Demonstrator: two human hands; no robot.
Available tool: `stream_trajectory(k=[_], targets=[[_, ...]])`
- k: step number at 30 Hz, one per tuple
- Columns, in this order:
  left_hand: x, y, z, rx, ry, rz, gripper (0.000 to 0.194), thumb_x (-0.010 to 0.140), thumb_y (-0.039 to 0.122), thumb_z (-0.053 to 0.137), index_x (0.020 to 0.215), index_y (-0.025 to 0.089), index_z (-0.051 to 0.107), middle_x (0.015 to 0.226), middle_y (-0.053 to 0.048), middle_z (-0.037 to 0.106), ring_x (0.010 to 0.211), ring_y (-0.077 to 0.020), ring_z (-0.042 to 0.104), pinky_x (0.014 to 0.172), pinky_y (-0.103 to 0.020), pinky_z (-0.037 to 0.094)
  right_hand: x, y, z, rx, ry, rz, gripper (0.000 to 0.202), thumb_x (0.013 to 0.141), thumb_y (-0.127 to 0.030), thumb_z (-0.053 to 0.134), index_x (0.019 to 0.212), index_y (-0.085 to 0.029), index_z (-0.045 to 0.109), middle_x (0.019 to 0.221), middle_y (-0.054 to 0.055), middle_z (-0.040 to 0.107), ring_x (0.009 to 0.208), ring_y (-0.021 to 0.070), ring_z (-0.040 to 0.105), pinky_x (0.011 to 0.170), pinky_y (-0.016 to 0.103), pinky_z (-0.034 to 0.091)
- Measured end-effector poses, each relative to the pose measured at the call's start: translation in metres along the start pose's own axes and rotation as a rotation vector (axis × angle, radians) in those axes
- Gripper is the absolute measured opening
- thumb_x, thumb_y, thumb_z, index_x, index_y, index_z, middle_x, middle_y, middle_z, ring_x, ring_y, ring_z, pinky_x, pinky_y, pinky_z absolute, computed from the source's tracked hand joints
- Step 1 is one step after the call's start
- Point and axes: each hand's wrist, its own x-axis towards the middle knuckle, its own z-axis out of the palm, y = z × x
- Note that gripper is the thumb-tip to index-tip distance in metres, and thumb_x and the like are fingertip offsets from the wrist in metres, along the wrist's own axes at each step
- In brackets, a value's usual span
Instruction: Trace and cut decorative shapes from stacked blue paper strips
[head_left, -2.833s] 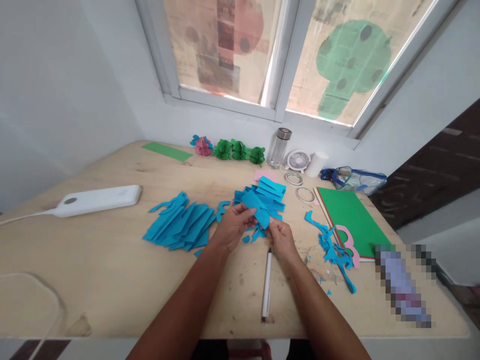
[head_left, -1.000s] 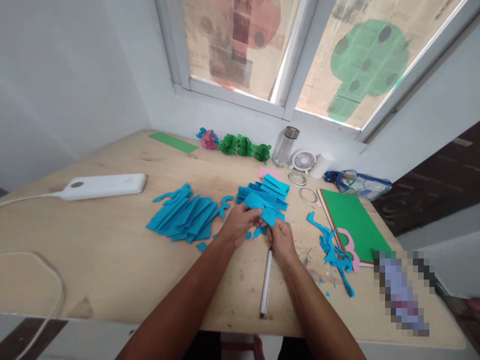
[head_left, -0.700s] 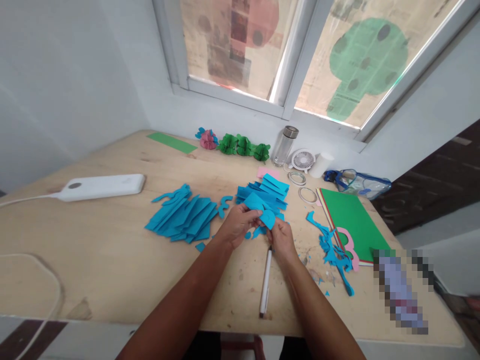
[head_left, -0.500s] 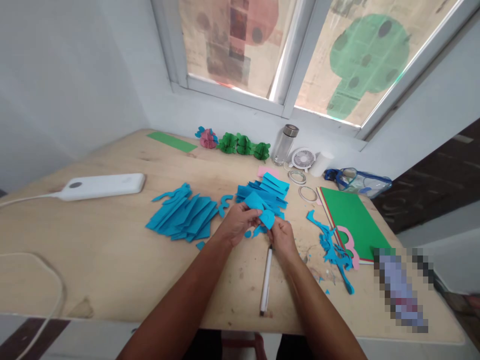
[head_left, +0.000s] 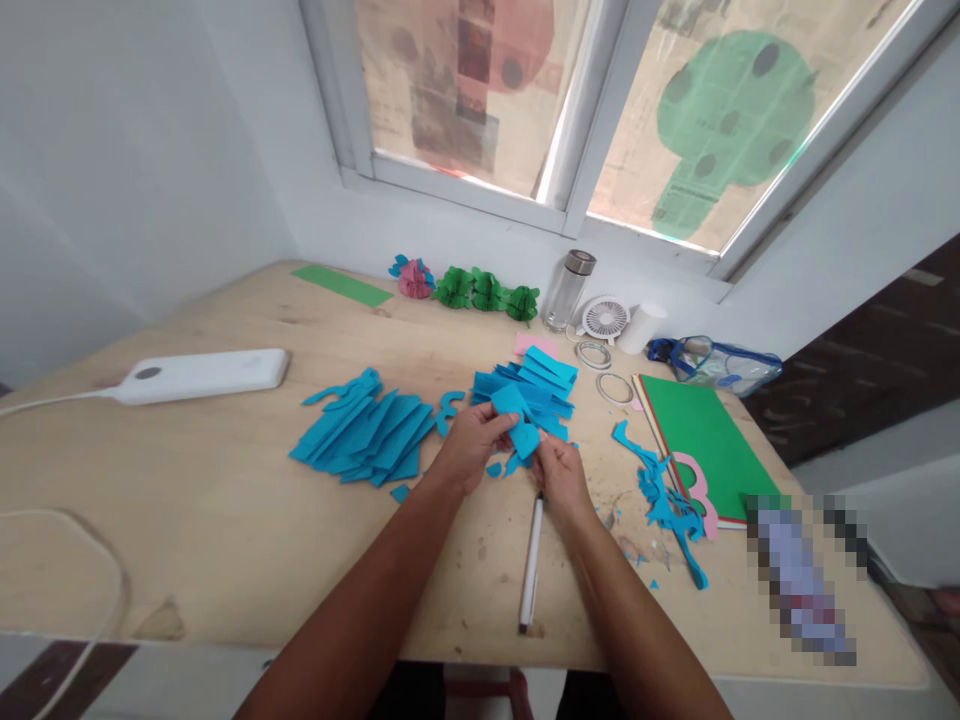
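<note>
A small folded piece of blue paper (head_left: pixel 527 442) is held up between my two hands. My left hand (head_left: pixel 474 445) pinches its left side, thumb on top. At the lower right edge of the same paper, the fingers of my right hand (head_left: pixel 562 475) are closed; the fingertips are partly hidden. Just behind it lies a stack of folded blue papers (head_left: pixel 544 375), and a second stack (head_left: pixel 375 435) sits to the left. Small blue scraps (head_left: pixel 495 468) lie below my hands. A white pen (head_left: pixel 531 570) points towards me beneath my right hand.
To the right are blue cuttings (head_left: pixel 660 495), a pink cut-out (head_left: pixel 697 485) and green sheets (head_left: pixel 716 440). Along the back stand paper ornaments (head_left: pixel 485 290), a bottle (head_left: pixel 568 292), a fan (head_left: pixel 606 318) and a pouch (head_left: pixel 727 362). A white power bank (head_left: pixel 206 375) with a cable lies left.
The blue paper has turned slightly between my hands, and its rounded lower part shows differently. Both hands stay in nearly the same place.
</note>
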Motion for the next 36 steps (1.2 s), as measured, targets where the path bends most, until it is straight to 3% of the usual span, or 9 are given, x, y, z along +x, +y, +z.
stream_trajectory(k=[18, 36], targets=[[0.002, 0.004, 0.000, 0.092, 0.014, 0.027, 0.021, 0.051, 0.028, 0.077, 0.052, 0.015, 0.060, 0.047, 0.002, 0.054, 0.045, -0.0097, 0.044, 0.047, -0.023, 0.035, -0.001, 0.000, 0.001, 0.029, -0.007, 0.009, 0.055, 0.083, -0.063, 0.053, 0.050, -0.022, 0.038, 0.043, -0.007, 0.032, 0.042, 0.0086, 0.024, 0.043, 0.025, 0.018], [0.003, 0.003, -0.004, 0.136, -0.013, 0.024, 0.024, 0.052, 0.031, 0.078, 0.052, 0.014, 0.062, 0.052, 0.000, 0.057, 0.048, -0.0104, 0.047, 0.049, -0.024, 0.038, -0.004, -0.009, 0.002, 0.031, -0.024, 0.033, 0.058, 0.079, -0.068, 0.054, 0.048, -0.022, 0.039, 0.040, -0.007, 0.034, 0.041, 0.0082, 0.027, 0.043, 0.026, 0.018]])
